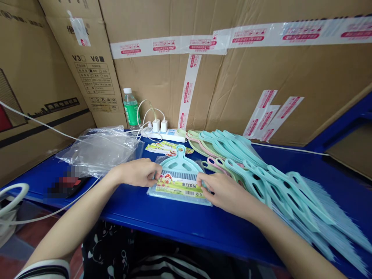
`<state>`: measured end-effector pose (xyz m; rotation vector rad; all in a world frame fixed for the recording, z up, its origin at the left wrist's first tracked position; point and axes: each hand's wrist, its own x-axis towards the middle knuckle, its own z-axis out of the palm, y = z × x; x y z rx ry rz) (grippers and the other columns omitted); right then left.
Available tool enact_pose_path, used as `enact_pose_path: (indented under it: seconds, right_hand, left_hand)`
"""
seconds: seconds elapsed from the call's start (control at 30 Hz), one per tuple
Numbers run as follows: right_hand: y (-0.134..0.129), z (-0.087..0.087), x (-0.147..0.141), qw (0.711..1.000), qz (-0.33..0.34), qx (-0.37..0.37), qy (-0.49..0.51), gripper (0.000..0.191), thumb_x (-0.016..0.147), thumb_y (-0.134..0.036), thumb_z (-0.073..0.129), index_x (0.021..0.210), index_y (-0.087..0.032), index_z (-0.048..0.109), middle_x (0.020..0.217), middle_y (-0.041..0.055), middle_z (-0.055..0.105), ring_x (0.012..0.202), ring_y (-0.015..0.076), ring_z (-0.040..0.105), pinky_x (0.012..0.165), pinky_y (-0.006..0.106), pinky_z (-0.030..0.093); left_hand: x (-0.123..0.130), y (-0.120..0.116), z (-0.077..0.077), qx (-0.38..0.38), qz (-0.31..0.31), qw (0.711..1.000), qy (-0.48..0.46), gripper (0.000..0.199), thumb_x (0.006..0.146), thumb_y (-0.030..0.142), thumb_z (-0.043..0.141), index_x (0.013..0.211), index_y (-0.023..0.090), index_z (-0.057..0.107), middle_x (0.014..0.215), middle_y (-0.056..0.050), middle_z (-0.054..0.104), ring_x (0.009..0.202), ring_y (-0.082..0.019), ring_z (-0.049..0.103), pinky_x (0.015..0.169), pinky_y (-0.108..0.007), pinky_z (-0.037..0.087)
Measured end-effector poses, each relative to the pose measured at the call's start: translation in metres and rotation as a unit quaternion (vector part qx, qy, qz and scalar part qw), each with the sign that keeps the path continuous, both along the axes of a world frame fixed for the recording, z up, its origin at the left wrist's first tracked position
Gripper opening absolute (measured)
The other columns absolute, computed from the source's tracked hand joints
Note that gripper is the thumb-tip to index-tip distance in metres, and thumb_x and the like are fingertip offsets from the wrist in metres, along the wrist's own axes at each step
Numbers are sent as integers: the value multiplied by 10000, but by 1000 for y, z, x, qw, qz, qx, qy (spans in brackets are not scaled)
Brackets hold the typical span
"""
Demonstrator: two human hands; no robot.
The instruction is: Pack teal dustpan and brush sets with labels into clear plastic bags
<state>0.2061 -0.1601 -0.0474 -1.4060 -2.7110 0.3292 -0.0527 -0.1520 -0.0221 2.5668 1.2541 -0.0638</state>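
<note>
In front of me on the blue table lies a light blue dustpan (182, 164) with a brush on it, its grey-blue bristles showing above a printed label card (180, 185). A clear plastic bag (174, 198) seems to lie around the set. The fingers of my left hand (143, 173) are closed at the left edge of the bag and card. My right hand (219, 190) pinches at the right edge of the card. Which layer each hand grips, bag or card, is hard to make out. More label cards (162, 148) lie just behind the dustpan.
Several brushes (276, 190) and stacked dustpans (229, 143) spread over the right side. Clear bags (101, 149) lie at the left, near a blurred dark object (68, 186). A bottle (131, 110) and a power strip (171, 135) with chargers stand against the cardboard wall (162, 89).
</note>
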Motion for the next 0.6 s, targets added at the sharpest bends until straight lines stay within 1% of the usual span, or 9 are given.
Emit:
enact_pose_path:
  seconds: [0.07, 0.17, 0.23, 0.27, 0.37, 0.43, 0.5, 0.6]
  right_hand:
    - [2, -5, 0, 998, 42, 33, 31, 219, 765, -40, 446, 843, -204, 570, 640, -14, 563, 601, 157, 509, 553, 250, 266]
    - [2, -11, 1, 987, 120, 81, 74, 346, 732, 25, 400, 904, -195, 605, 814, 32, 652, 747, 176, 581, 612, 255, 340]
    - [2, -13, 0, 977, 168, 110, 67, 384, 763, 33, 390, 960, -195, 627, 863, 50, 664, 816, 190, 595, 648, 271, 375]
    - [1, -13, -1, 974, 183, 122, 57, 365, 800, 13, 397, 980, -196, 637, 859, 54, 663, 821, 195, 598, 660, 281, 388]
    - [-1, -13, -5, 968, 208, 137, 43, 240, 916, -139, 451, 1013, -200, 662, 842, 55, 656, 791, 199, 599, 694, 306, 425]
    - [-2, -14, -7, 966, 219, 129, 49, 212, 933, -228, 495, 1049, -204, 671, 850, 54, 652, 798, 201, 597, 717, 314, 441]
    - [-2, -14, -8, 966, 224, 118, 56, 237, 921, -254, 534, 1111, -212, 668, 858, 55, 647, 814, 204, 592, 733, 319, 451]
    - [0, -16, -8, 970, 215, 96, 66, 289, 909, -241, 554, 1180, -232, 656, 849, 52, 645, 826, 206, 589, 774, 334, 455]
  left_hand:
    - [0, 0, 0, 4, 1, 1000, -3, 77, 732, 113, 586, 719, 185, 564, 536, 70, 582, 483, -91, 517, 532, -224, 312]
    - [1, -1, -1, 12, 2, 1000, -6, 85, 738, 113, 589, 711, 187, 556, 524, 75, 573, 466, -87, 510, 519, -223, 311]
    - [1, -1, -1, 12, 2, 1000, -5, 94, 737, 109, 591, 702, 186, 551, 519, 74, 572, 459, -87, 507, 509, -222, 308]
    - [2, -1, -1, 11, 1, 1000, -5, 99, 734, 107, 592, 694, 186, 547, 516, 73, 573, 456, -86, 506, 502, -221, 304]
    - [2, -1, -1, 14, 0, 1000, -8, 113, 726, 94, 587, 674, 183, 541, 518, 69, 579, 457, -83, 509, 494, -219, 299]
    - [2, -2, -1, 17, 3, 1000, -3, 118, 719, 85, 588, 670, 182, 544, 530, 65, 589, 471, -85, 517, 500, -219, 301]
    - [3, -3, 0, 22, 10, 1000, 14, 115, 721, 87, 595, 673, 183, 555, 539, 60, 594, 490, -94, 524, 512, -223, 308]
    - [6, -6, 1, 50, 16, 997, 58, 102, 727, 102, 607, 681, 190, 584, 560, 44, 604, 540, -123, 547, 537, -235, 324]
